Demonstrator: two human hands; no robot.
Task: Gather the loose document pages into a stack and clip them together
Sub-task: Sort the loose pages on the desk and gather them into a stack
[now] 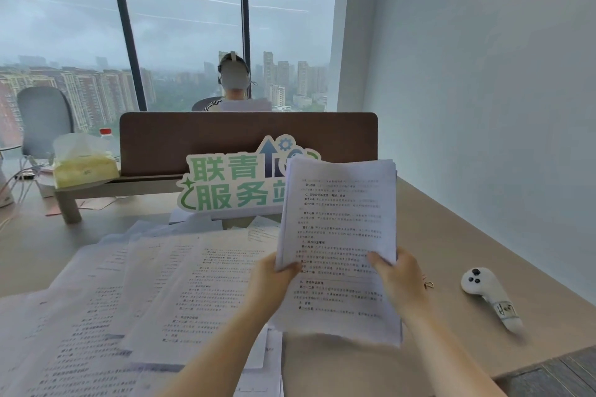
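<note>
Right of centre in the frame, both hands hold a gathered stack of pages (338, 235) upright above the tabletop (451, 235), its long axis running from the lower edge near the wrists up toward the green-lettered sign (225, 184). The left hand (274, 277) pinches the stack's left edge, thumb over the printed face and fingers behind. The right hand (400, 274) pinches the right edge the same way. The top edges look fanned and uneven, so the sheets are probably not yet squared.

The remaining loose pages (161, 284) lie spread and overlapping across the lower left of the frame, down and to the left of the stack, so the left hand is the nearer one to them. Their long axes run roughly from the near edge toward the sign, slightly slanted.

A small gold-coloured object, possibly the clip (429, 284), peeks out just beside the right hand on its right; it is too small to tell for sure. Farther right, a white controller (490, 296) lies on the tabletop, well apart from the papers.

Judging from this, gathering is only partly done: many sheets are still to be collected before clipping.
</note>
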